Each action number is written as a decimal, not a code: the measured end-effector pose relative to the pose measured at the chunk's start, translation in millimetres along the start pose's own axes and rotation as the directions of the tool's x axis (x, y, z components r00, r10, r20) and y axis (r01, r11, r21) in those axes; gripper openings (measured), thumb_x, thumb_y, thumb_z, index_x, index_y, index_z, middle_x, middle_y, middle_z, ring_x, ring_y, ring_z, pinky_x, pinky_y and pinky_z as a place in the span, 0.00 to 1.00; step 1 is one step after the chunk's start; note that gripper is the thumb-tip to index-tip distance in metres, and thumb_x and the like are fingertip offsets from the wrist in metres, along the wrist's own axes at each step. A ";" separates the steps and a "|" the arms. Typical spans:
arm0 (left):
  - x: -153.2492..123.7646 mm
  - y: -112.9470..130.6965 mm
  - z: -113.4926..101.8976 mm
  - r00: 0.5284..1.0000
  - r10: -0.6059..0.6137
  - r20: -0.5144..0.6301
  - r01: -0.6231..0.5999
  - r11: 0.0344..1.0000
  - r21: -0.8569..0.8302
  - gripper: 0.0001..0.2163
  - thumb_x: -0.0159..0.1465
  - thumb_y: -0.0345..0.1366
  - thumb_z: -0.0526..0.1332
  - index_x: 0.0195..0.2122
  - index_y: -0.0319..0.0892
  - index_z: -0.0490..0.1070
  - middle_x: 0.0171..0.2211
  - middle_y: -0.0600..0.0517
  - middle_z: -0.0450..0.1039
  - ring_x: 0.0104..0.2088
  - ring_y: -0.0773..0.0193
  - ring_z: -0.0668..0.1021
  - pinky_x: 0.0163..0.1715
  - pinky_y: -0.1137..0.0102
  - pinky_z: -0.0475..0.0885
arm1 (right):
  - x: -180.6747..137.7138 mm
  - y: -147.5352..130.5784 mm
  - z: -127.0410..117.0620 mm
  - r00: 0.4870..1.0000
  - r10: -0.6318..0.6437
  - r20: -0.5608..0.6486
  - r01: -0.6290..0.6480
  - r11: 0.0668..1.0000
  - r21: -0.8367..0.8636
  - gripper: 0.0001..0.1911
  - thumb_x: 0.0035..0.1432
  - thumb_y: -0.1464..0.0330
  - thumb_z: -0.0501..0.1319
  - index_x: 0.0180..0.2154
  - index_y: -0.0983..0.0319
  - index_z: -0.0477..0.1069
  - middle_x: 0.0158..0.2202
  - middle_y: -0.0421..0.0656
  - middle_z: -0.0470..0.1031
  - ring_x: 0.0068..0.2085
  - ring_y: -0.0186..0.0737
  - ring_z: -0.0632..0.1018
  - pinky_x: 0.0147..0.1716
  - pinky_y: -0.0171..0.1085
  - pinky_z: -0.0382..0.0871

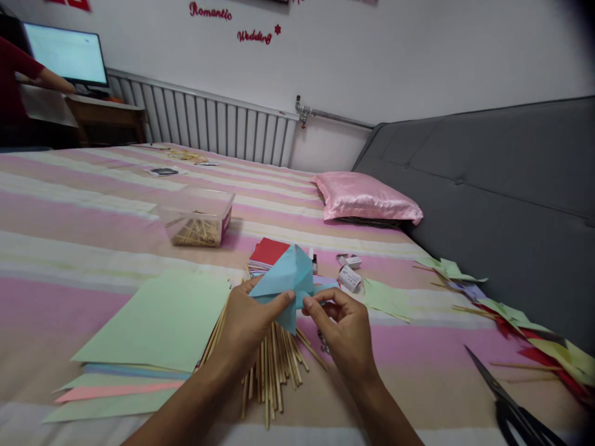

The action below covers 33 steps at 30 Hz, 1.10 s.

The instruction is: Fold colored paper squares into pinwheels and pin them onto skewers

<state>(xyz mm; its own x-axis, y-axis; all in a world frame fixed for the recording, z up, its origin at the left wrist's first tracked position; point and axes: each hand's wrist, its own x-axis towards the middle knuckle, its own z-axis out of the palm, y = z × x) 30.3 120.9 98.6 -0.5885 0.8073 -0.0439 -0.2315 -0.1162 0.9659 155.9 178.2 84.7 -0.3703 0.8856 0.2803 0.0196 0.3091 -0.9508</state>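
Observation:
A blue paper pinwheel (283, 279), partly folded, is held up between my two hands. My left hand (248, 319) grips its left side, thumb across the front. With thumb and fingertips pinched, my right hand (341, 319) holds the right-hand part of the same paper. Below it, a bundle of thin wooden sticks (274, 365) lies fanned on the bed. Behind the pinwheel sits a stack of small paper squares with a red sheet (268, 251) on top. Left of my hands lies a pile of coloured paper, pale green sheet (153, 319) uppermost.
A clear plastic box (199, 217) holds short sticks. Black-handled scissors (504, 396) lie at front right, near several finished paper pinwheels (515, 319). Small white boxes (350, 279) and a pink pillow (367, 195) are farther back. A person's arm (39, 71) shows at far left.

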 end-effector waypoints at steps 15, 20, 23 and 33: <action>-1.7 0.9 4.5 0.996 -0.094 0.007 0.094 0.982 -0.163 0.12 0.41 0.32 0.70 0.27 0.36 0.75 0.23 0.52 0.75 0.24 0.65 0.74 0.29 0.71 0.69 | -5.6 -1.4 7.6 0.996 -0.032 -0.081 0.041 0.993 0.108 0.16 0.48 0.66 0.65 0.38 0.59 0.62 0.42 0.45 0.73 0.32 0.37 0.77 0.31 0.36 0.70; -4.4 0.6 8.7 0.991 -0.133 0.019 0.133 0.952 -0.274 0.13 0.41 0.31 0.70 0.30 0.36 0.75 0.26 0.51 0.77 0.27 0.64 0.75 0.30 0.71 0.69 | -9.2 6.4 18.8 0.991 0.004 -0.130 0.030 0.968 0.251 0.35 0.47 0.65 0.67 0.54 0.57 0.52 0.45 0.47 0.72 0.39 0.40 0.76 0.38 0.40 0.70; -7.8 0.0 12.3 0.990 -0.137 0.013 0.135 0.946 -0.294 0.12 0.41 0.31 0.70 0.29 0.37 0.75 0.25 0.52 0.76 0.26 0.65 0.75 0.29 0.73 0.69 | -8.5 8.0 21.6 0.995 0.093 -0.031 -0.075 0.923 0.379 0.20 0.50 0.63 0.65 0.43 0.62 0.65 0.37 0.47 0.75 0.39 0.42 0.76 0.38 0.40 0.70; -13.5 -7.2 15.7 0.987 -0.138 0.082 0.154 0.957 -0.244 0.11 0.44 0.32 0.71 0.29 0.37 0.75 0.25 0.53 0.75 0.25 0.68 0.74 0.28 0.74 0.69 | -5.4 3.8 18.8 0.958 0.287 -0.011 -0.237 0.810 0.536 0.13 0.46 0.61 0.66 0.30 0.63 0.71 0.26 0.40 0.74 0.28 0.37 0.74 0.29 0.36 0.69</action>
<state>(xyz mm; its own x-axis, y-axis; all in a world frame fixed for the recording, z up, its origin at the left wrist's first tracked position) 52.1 120.0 96.3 -0.4857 0.8601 -0.1561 -0.5016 -0.1279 0.8556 140.5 168.1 77.1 -0.3384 0.9410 -0.0032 -0.3945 -0.1450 -0.9074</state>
